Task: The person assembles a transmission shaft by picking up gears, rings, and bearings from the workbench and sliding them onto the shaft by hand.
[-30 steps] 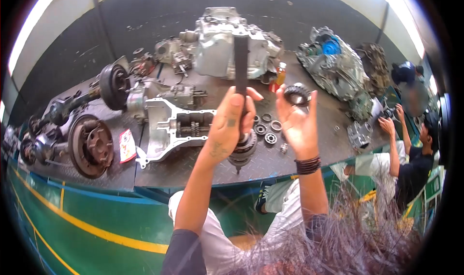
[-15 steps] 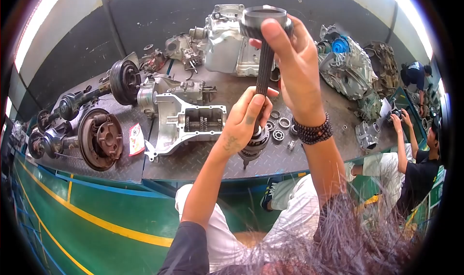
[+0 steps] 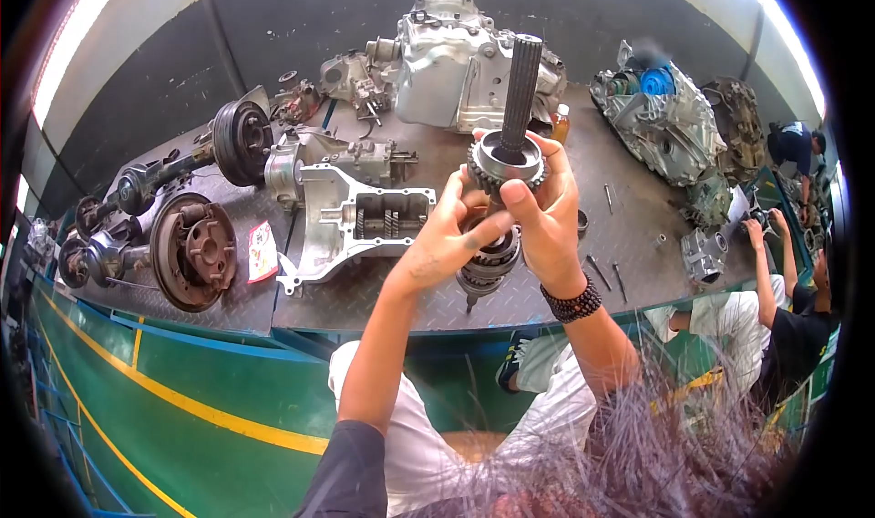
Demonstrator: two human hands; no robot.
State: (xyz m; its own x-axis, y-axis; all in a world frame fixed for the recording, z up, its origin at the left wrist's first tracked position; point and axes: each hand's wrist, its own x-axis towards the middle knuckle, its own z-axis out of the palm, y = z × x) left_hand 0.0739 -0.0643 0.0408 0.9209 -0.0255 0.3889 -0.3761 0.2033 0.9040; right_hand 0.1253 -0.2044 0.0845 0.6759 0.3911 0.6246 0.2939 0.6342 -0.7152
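A dark splined shaft [image 3: 523, 85] stands nearly upright in front of me, its bare upper end rising above my hands. Round it sits a toothed gear with a smooth raised collar [image 3: 510, 160]. My right hand [image 3: 547, 222] is closed on this gear from the right, thumb against its near side. Just below the gear, my left hand [image 3: 445, 237] wraps round the shaft; some of its fingers are hidden. More gears [image 3: 488, 267] are stacked on the shaft's lower part, beneath my hands, and a narrow tip points down near the bench's front edge.
An open gearbox housing [image 3: 314, 213] lies left of my hands on the metal bench [image 3: 383, 308]. Brake drums and axles [image 3: 196, 254] are farther left. A large transmission case [image 3: 447, 71] stands behind, another casing [image 3: 661, 126] at right. A person [image 3: 793, 308] works at far right.
The collared gear has come down from the shaft's top end to partway along it, with my right hand on it. My left hand stays low on the shaft.
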